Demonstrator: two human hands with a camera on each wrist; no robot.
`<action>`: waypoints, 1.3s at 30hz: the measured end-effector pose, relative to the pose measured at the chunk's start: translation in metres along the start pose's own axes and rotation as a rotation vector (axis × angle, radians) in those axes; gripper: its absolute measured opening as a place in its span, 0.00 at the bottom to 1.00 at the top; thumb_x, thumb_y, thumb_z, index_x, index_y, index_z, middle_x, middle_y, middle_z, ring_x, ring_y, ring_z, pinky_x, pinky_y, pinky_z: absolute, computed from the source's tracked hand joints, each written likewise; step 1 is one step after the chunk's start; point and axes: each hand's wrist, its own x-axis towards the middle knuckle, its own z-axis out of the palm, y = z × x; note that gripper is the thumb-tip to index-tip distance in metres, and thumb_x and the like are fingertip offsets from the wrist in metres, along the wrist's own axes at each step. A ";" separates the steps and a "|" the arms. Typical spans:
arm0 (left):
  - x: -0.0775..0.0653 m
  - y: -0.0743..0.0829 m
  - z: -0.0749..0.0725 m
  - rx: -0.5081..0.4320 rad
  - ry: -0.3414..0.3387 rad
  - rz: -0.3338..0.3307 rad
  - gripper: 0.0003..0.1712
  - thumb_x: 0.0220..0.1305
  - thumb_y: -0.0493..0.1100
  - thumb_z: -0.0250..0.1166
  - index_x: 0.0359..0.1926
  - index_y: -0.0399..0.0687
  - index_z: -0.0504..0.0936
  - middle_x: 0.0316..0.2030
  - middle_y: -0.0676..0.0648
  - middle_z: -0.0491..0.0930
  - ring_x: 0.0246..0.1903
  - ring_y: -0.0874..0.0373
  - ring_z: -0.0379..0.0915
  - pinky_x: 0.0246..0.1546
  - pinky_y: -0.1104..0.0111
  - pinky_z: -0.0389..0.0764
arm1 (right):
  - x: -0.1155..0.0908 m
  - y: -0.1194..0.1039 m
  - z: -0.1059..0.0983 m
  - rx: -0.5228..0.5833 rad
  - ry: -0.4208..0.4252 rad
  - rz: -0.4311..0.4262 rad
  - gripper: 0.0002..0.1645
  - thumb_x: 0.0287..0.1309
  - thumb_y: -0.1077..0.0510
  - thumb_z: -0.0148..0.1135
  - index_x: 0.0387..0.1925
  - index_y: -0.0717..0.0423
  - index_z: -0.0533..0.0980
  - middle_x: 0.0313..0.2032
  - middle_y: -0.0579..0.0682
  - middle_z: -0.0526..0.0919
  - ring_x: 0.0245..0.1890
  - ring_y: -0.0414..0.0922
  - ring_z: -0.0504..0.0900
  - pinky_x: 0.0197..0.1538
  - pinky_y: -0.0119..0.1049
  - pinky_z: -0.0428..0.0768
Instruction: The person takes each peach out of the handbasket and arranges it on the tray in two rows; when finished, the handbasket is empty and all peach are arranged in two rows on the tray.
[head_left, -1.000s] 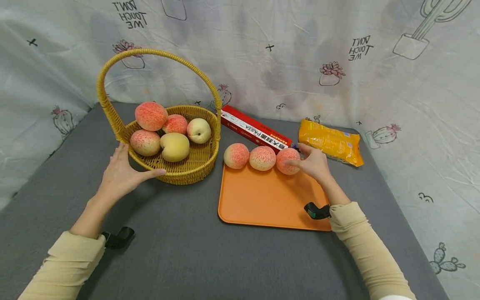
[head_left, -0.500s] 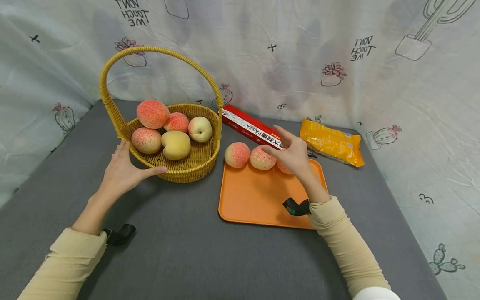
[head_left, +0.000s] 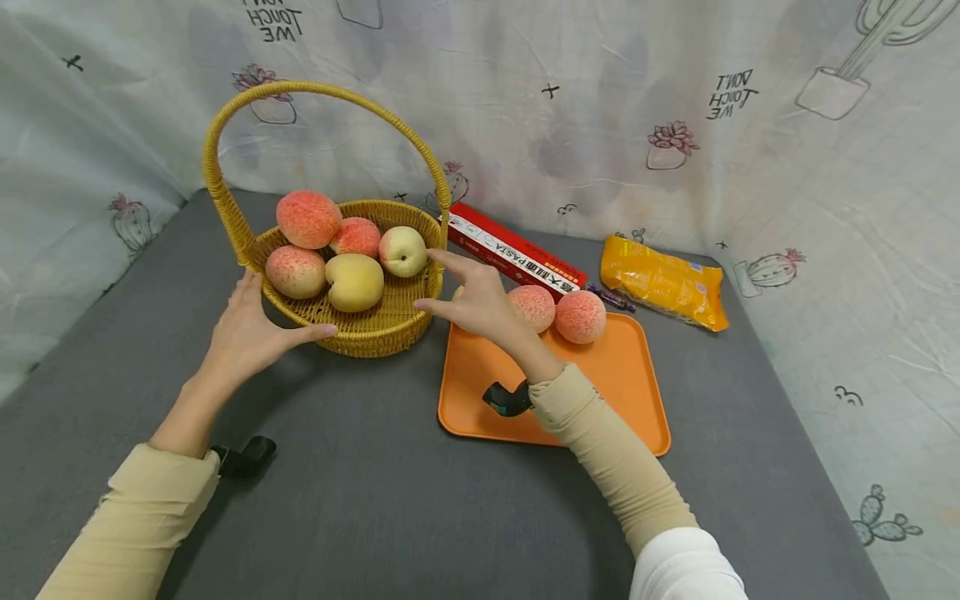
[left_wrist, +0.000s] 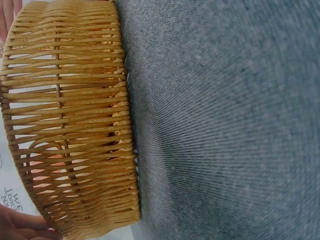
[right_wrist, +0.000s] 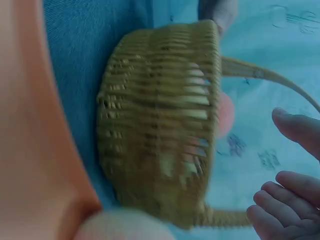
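A woven basket (head_left: 375,342) with a tall handle holds several peaches, among them a yellow peach (head_left: 354,283) and a large red peach (head_left: 308,218). My left hand (head_left: 243,329) rests against its left side, thumb along the front rim; its fingers (left_wrist: 25,225) touch the rim in the left wrist view. My right hand (head_left: 480,300) is at the basket's right side, thumb and fingers spread, holding nothing. In the right wrist view it stays apart from the weave. On the orange tray (head_left: 607,375) are a speckled peach (head_left: 532,307) and a redder peach (head_left: 581,317); another is mostly hidden behind my right hand.
Behind the tray lies a red pasta box (head_left: 517,254) with a small purple-wrapped item (head_left: 613,297) by its end. A yellow packet (head_left: 663,279) lies at the back right. A printed curtain (head_left: 525,125) hangs behind the grey table.
My right hand has left the rightmost peach on the tray and moved left, over the peaches, to the basket's right rim. My left hand keeps its place on the basket.
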 end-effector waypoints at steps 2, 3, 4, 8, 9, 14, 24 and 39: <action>0.000 0.000 -0.001 0.001 0.003 0.000 0.75 0.51 0.70 0.69 0.73 0.29 0.30 0.72 0.26 0.28 0.70 0.27 0.28 0.62 0.31 0.46 | 0.012 -0.006 0.011 -0.055 -0.055 0.004 0.43 0.53 0.50 0.74 0.67 0.58 0.69 0.65 0.53 0.73 0.60 0.49 0.75 0.61 0.39 0.73; 0.000 0.000 -0.001 0.001 0.004 -0.001 0.75 0.51 0.70 0.69 0.73 0.29 0.30 0.72 0.26 0.28 0.70 0.27 0.28 0.62 0.31 0.46 | 0.017 -0.008 0.016 -0.069 -0.085 0.010 0.43 0.53 0.49 0.74 0.68 0.58 0.68 0.65 0.53 0.72 0.60 0.49 0.75 0.61 0.39 0.73; 0.000 0.000 -0.001 0.000 0.006 -0.002 0.75 0.51 0.70 0.69 0.73 0.29 0.30 0.72 0.26 0.28 0.70 0.27 0.28 0.61 0.31 0.46 | 0.023 -0.010 0.021 -0.088 -0.116 0.008 0.44 0.53 0.49 0.74 0.68 0.58 0.67 0.66 0.52 0.71 0.63 0.49 0.72 0.62 0.38 0.72; -0.001 0.001 0.000 -0.012 0.011 -0.005 0.76 0.51 0.69 0.69 0.74 0.29 0.30 0.72 0.26 0.29 0.70 0.28 0.28 0.61 0.31 0.47 | 0.043 -0.016 0.039 -0.145 -0.237 -0.020 0.47 0.53 0.49 0.73 0.70 0.59 0.64 0.67 0.52 0.69 0.66 0.47 0.68 0.65 0.36 0.68; -0.001 0.001 0.001 -0.015 0.011 -0.005 0.76 0.50 0.69 0.70 0.74 0.30 0.30 0.72 0.26 0.29 0.70 0.28 0.28 0.61 0.31 0.47 | 0.048 -0.017 0.042 -0.167 -0.260 -0.024 0.47 0.53 0.49 0.73 0.70 0.59 0.63 0.67 0.52 0.69 0.66 0.47 0.68 0.65 0.36 0.68; -0.001 0.004 0.001 -0.028 0.018 0.000 0.76 0.50 0.69 0.70 0.74 0.32 0.30 0.73 0.28 0.29 0.71 0.28 0.29 0.62 0.31 0.47 | 0.067 -0.024 0.056 -0.297 -0.366 -0.034 0.51 0.54 0.48 0.73 0.72 0.60 0.58 0.70 0.53 0.65 0.68 0.46 0.64 0.67 0.34 0.63; -0.004 0.004 -0.001 -0.016 0.021 -0.011 0.76 0.49 0.69 0.71 0.74 0.30 0.31 0.73 0.26 0.31 0.70 0.27 0.31 0.61 0.31 0.48 | 0.094 -0.035 0.076 -0.499 -0.530 0.019 0.61 0.54 0.43 0.72 0.76 0.60 0.46 0.75 0.55 0.51 0.74 0.46 0.50 0.70 0.35 0.58; -0.003 0.004 -0.001 0.002 0.018 -0.027 0.76 0.49 0.69 0.71 0.74 0.30 0.32 0.73 0.26 0.31 0.70 0.27 0.31 0.62 0.32 0.48 | 0.098 -0.025 0.066 -0.411 -0.295 0.064 0.20 0.45 0.45 0.71 0.32 0.54 0.75 0.28 0.48 0.75 0.28 0.44 0.72 0.30 0.33 0.72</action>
